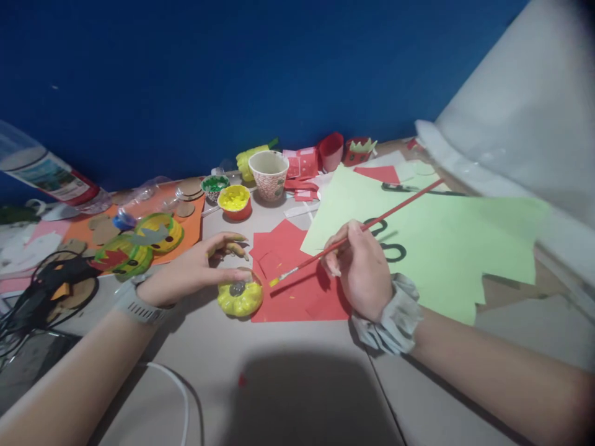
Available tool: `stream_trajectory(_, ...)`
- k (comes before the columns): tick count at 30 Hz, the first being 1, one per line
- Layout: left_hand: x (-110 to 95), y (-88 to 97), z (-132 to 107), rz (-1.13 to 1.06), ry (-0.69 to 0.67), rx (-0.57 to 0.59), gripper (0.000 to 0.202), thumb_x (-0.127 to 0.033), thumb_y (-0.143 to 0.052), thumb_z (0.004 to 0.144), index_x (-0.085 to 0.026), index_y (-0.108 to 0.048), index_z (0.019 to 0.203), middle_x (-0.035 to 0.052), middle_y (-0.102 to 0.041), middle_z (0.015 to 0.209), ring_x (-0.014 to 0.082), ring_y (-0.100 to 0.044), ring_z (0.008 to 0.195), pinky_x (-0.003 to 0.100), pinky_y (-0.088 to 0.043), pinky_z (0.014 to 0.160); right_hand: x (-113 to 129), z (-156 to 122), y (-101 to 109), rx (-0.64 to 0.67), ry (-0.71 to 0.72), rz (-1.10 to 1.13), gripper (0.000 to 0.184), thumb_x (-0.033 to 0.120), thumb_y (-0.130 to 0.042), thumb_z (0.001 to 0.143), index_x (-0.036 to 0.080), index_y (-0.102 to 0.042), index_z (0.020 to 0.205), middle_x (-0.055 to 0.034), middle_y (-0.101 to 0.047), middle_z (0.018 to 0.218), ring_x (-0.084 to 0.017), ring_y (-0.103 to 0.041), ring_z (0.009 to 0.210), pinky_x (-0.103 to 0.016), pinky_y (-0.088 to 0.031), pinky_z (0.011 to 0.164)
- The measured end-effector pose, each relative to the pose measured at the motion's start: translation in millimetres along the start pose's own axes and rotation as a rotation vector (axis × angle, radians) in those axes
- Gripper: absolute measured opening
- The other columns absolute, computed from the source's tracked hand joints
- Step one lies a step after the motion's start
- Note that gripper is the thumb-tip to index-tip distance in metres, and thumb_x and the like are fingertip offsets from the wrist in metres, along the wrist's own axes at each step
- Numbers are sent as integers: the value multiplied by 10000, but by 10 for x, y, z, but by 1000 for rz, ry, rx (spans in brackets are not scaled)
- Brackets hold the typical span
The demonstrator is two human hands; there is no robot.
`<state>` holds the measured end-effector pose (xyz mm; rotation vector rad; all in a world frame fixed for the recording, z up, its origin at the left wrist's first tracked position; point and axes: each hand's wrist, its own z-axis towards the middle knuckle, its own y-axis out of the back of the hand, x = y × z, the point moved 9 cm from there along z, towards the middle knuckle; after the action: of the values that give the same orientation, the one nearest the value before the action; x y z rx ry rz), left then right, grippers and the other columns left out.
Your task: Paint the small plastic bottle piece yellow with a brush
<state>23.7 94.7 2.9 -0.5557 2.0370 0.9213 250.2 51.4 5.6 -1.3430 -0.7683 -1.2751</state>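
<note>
My right hand (365,266) is closed around a long red paintbrush (395,212). The brush slants down to the left, its yellow-coated bristles just above red paper (297,303). Left of that paper lies a yellow-painted, lobed plastic bottle bottom (242,302) with a dark round centre. My left hand (209,260) is over its far side, the thumb at the upper edge and the other fingers spread apart from it. Paint stains mark those fingertips. Behind them stand a cup of yellow paint (235,198) and a smaller cup of green paint (215,184).
A patterned paper cup (268,176) stands near the blue wall. Pale green paper (432,248) covers the right side, with black-handled scissors (393,251) and a cutter (400,187). Painted yellow-green pieces (160,233), a bottle (56,176) and black cables (46,285) crowd the left.
</note>
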Motion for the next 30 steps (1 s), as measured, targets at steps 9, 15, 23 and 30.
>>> stream_trajectory(9, -5, -10, 9, 56, 47, -2, 627, -386, -733, 721, -241, -456, 1265, 82, -575, 1192, 250, -514, 1137, 348, -434, 941, -21, 7, -163, 186, -65, 25, 250, 459, -451, 903, 244, -463, 776, 45, -580, 471, -122, -545, 363, -248, -458, 362)
stream_trajectory(15, 7, 9, 0, 112, 89, -58, 568, -373, -727, 724, -301, -478, 1229, 41, -565, 1187, 235, -486, 1136, 353, -372, 993, -99, 4, -65, 95, -143, -62, 300, 469, -453, 903, 232, -470, 719, 62, -532, 418, -91, -491, 334, -209, -413, 339)
stream_trajectory(23, 44, 2, 25, 100, 80, -40, 542, -311, -709, 753, -365, -474, 1238, 21, -548, 1176, 225, -482, 1120, 348, -376, 980, -160, -11, -92, 124, -210, -45, 301, 467, -432, 910, 231, -487, 733, 63, -555, 442, -95, -545, 375, -216, -440, 386)
stream_trajectory(30, 59, 2, -5, 108, 95, -36, 528, -308, -687, 779, -371, -458, 1250, 9, -542, 1216, 209, -479, 1138, 321, -380, 986, -112, 1, -48, 78, -196, 23, 298, 393, -391, 937, 238, -474, 696, 61, -525, 417, -83, -474, 336, -206, -388, 340)
